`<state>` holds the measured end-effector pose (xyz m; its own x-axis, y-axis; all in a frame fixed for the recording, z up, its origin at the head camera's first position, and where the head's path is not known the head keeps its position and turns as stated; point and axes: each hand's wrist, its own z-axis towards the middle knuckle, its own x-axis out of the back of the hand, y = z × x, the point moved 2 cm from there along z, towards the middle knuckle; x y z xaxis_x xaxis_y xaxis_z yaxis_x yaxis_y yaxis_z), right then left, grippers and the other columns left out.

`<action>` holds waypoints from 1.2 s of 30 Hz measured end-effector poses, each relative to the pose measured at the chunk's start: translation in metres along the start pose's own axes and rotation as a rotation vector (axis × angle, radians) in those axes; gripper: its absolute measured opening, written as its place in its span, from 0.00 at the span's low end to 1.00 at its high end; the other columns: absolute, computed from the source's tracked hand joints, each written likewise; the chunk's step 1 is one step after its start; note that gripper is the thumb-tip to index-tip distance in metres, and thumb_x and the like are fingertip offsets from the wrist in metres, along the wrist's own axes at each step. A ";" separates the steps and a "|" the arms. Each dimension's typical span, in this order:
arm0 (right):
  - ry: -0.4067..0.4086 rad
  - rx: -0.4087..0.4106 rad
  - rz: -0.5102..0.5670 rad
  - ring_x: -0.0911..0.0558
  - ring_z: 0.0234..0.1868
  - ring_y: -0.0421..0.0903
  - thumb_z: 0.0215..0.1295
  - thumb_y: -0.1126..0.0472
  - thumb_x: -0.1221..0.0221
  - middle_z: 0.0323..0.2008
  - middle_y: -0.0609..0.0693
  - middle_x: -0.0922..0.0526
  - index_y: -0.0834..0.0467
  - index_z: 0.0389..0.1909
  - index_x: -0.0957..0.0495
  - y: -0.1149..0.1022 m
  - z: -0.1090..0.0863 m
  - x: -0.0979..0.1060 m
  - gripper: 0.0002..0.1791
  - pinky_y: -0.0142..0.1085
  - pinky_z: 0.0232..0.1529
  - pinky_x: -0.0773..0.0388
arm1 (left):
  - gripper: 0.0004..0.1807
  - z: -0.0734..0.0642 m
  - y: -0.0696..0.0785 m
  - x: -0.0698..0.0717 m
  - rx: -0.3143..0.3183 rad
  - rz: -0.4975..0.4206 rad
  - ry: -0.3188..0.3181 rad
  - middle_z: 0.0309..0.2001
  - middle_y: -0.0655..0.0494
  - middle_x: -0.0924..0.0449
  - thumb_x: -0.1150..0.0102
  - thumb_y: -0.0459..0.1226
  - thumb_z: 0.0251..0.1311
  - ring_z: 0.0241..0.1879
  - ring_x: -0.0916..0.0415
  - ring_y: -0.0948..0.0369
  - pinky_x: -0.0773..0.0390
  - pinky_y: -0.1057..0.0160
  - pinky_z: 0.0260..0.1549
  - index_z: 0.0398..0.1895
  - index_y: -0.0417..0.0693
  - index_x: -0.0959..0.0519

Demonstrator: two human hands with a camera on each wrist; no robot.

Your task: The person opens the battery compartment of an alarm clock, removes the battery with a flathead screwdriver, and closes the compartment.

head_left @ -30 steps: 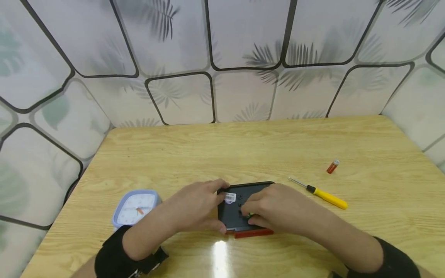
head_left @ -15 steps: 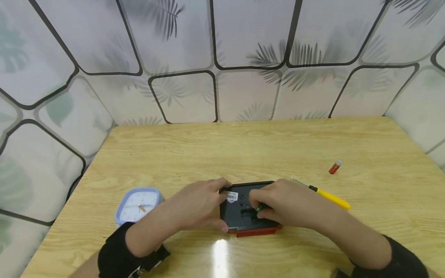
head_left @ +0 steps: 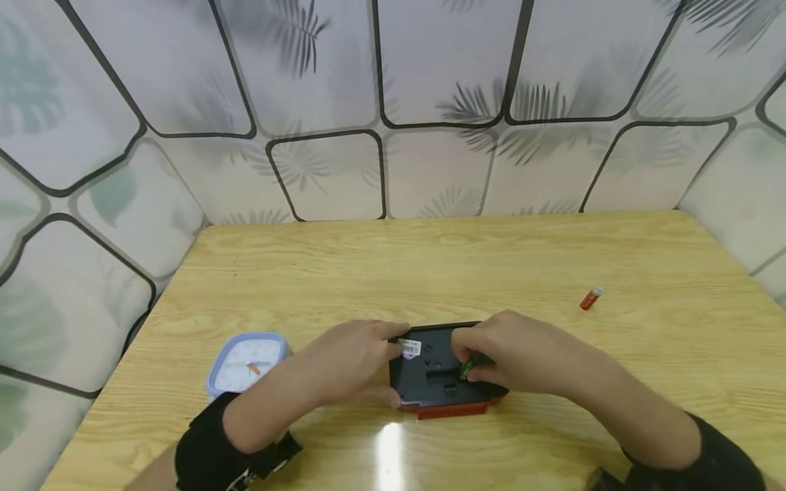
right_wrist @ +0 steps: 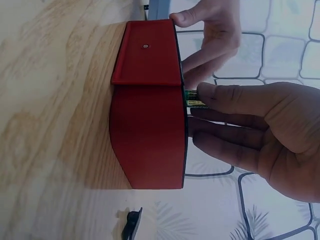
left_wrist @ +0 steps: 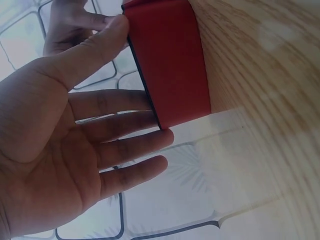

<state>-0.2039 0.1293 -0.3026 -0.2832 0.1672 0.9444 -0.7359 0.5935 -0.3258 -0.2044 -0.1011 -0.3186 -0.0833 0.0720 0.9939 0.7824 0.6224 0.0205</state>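
Note:
A red box-like device (head_left: 451,411) lies on the table with its black underside (head_left: 411,382) facing up, showing a barcode label and a slot. My left hand (head_left: 359,361) holds its left end, thumb at the near edge and forefinger at the far corner; the left wrist view shows those fingers nearly straight. Over the slot, my right hand (head_left: 522,354) pinches a green battery (head_left: 464,370) between thumb and fingers. In the right wrist view the battery (right_wrist: 194,98) stands against the black face, its inner end hidden by the device's edge.
A light blue square clock (head_left: 248,361) sits left of the device, partly behind the left forearm. Farther right lies a small red battery (head_left: 591,298). A patterned sheet (head_left: 436,170) rises behind the wooden table (head_left: 344,273).
My right hand has drawn rightward along the underside with the green battery, uncovering the slot. The yellow screwdriver, visible before, no longer shows beside the right hand. My left hand stays in place.

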 end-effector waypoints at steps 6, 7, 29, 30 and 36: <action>-0.012 -0.027 0.006 0.31 0.23 0.29 0.58 0.57 0.28 0.24 0.32 0.25 0.45 0.30 0.27 0.005 -0.005 0.007 0.14 0.27 0.26 0.30 | 0.34 -0.002 0.002 0.001 -0.046 -0.021 -0.014 0.69 0.40 0.31 0.32 0.59 0.54 0.65 0.26 0.49 0.23 0.52 0.61 0.62 0.55 0.20; 0.001 -0.026 0.008 0.31 0.24 0.29 0.58 0.57 0.29 0.24 0.32 0.25 0.45 0.31 0.27 0.006 -0.006 0.010 0.13 0.27 0.26 0.30 | 0.34 -0.003 0.002 0.001 -0.051 -0.024 -0.014 0.69 0.39 0.31 0.32 0.59 0.55 0.65 0.27 0.49 0.24 0.52 0.62 0.63 0.56 0.20; 0.109 -0.411 -0.269 0.20 0.32 0.44 0.56 0.63 0.28 0.32 0.44 0.16 0.54 0.34 0.19 0.091 -0.034 0.048 0.09 0.42 0.33 0.21 | 0.32 -0.007 0.002 0.003 -0.067 0.009 -0.018 0.70 0.37 0.33 0.34 0.57 0.57 0.66 0.29 0.47 0.24 0.51 0.61 0.65 0.59 0.22; 0.105 -0.422 -0.268 0.20 0.32 0.44 0.56 0.63 0.28 0.32 0.45 0.16 0.55 0.34 0.19 0.093 -0.035 0.049 0.08 0.42 0.33 0.21 | 0.32 -0.007 0.003 0.003 -0.068 0.011 -0.015 0.70 0.37 0.33 0.34 0.57 0.57 0.66 0.29 0.47 0.24 0.50 0.61 0.65 0.59 0.22; 0.068 -0.496 -0.250 0.22 0.29 0.43 0.57 0.69 0.33 0.33 0.49 0.16 0.57 0.33 0.18 0.105 -0.043 0.047 0.06 0.42 0.32 0.21 | 0.32 -0.006 0.006 0.005 -0.073 0.018 -0.013 0.70 0.38 0.32 0.34 0.58 0.57 0.67 0.29 0.47 0.24 0.51 0.61 0.64 0.58 0.21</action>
<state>-0.2683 0.2329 -0.2904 -0.0845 0.0148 0.9963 -0.3932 0.9183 -0.0470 -0.1965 -0.1021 -0.3133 -0.0765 0.0936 0.9927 0.8266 0.5626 0.0107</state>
